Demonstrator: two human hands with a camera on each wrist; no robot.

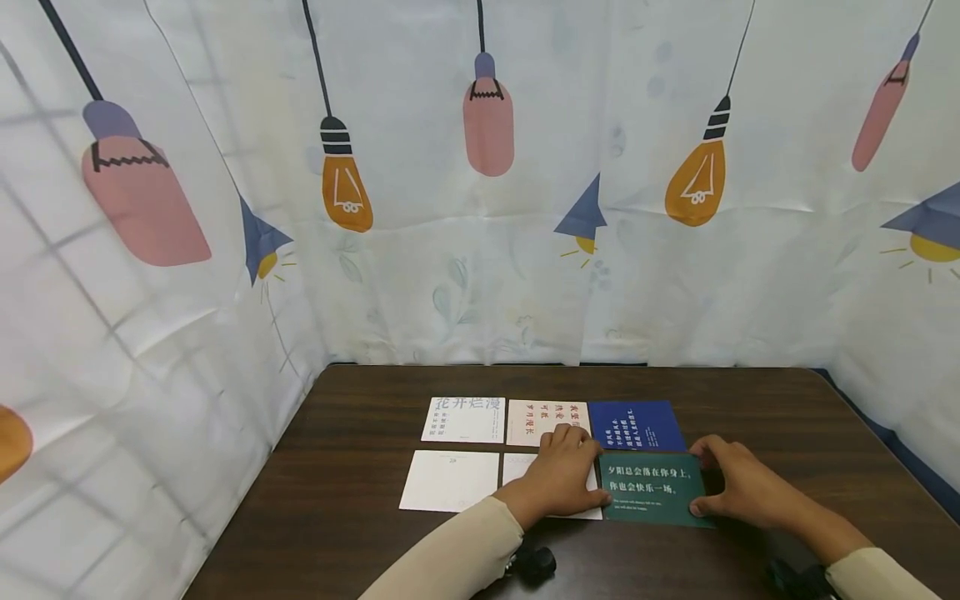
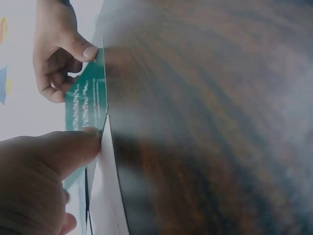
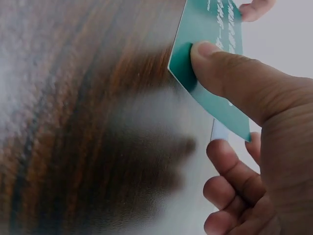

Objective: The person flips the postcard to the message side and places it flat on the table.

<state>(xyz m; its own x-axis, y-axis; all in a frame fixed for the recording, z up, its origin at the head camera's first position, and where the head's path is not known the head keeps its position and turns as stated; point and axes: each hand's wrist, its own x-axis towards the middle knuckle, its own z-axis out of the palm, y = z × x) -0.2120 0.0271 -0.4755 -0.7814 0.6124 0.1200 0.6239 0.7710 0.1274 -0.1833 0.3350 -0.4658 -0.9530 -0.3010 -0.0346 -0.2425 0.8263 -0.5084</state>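
A green card (image 1: 651,492) with white printed writing lies at the near right of two rows of cards. At its right end my right hand (image 1: 746,483) holds it, thumb on the face near the front corner and forefinger at the far edge. My left hand (image 1: 558,473) holds the card's left end, thumb near the front corner and forefinger by the far corner. Beneath the left hand is a white card (image 1: 517,465), mostly covered. In the right wrist view the green card (image 3: 205,93) looks slightly bent by the right thumb; the other fingers curl loosely.
A plain white card (image 1: 450,481) lies at near left. Behind are a white card with grey writing (image 1: 463,421), a cream card with red writing (image 1: 528,419) and a blue card (image 1: 637,425). The brown table (image 1: 315,517) meets a lamp-patterned curtain (image 1: 450,275).
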